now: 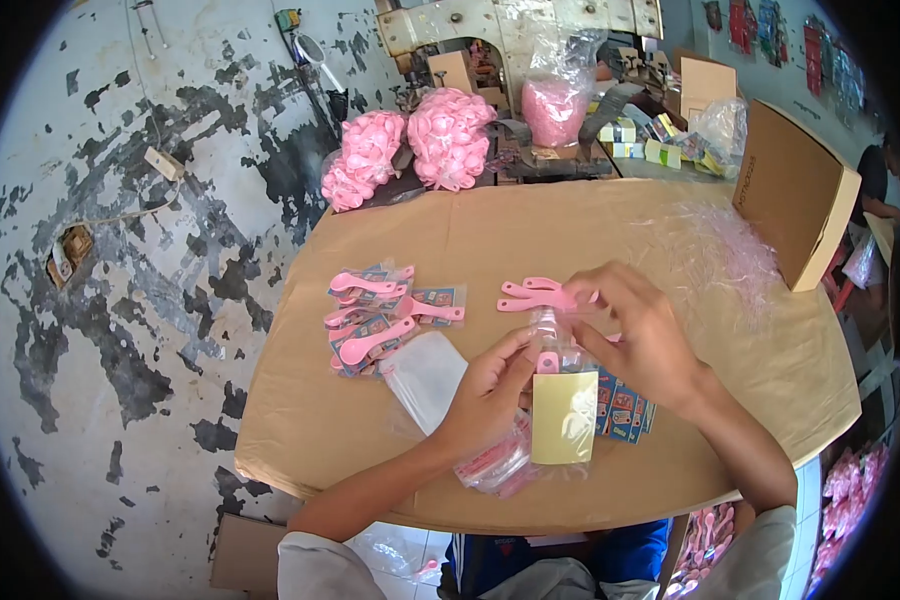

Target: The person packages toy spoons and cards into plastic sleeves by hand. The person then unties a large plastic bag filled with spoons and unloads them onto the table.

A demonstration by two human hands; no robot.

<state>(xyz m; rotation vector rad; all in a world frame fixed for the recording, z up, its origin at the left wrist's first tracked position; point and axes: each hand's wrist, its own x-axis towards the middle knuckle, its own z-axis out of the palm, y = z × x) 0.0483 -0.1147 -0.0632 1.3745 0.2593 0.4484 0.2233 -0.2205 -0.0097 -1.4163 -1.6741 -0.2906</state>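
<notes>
My left hand [488, 388] is closed on the edge of a clear plastic bag [570, 356], fingers pinched at its upper left side. Inside the bag are a yellow card [564, 420] and a pink measuring spoon [547, 363], whose handle end shows above the card. My right hand [638, 325] is curled at the bag's upper right, its thumb and fingers around the clear plastic there. Just beyond the bag lie several loose pink spoons [530, 296], partly behind my right fingers. Blue printed cards [625, 412] lie under and right of the bag.
Packed spoons with cards [370, 335] are heaped at left, beside a stack of clear bags [425, 370]. More plastic packs [495, 462] lie below my left hand. Bags of pink spoons [450, 135] stand at the back. A cardboard box [795, 190] and plastic scraps [740, 245] are at right.
</notes>
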